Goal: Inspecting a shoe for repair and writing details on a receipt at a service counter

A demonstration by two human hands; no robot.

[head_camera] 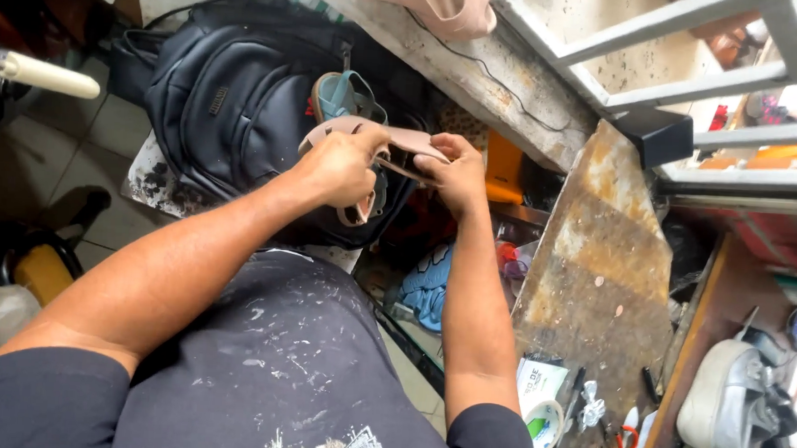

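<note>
1. Left hand [340, 165] and right hand [456, 172] both grip a pink strappy sandal [403, 141] over the lap.
2. Rusty, pitted tabletop [596, 262] crowds the right edge.
3. Beyond, a padded black backpack [232, 97] hems them in.

Single head-worn view, steeply downward, close over the lap.
</note>
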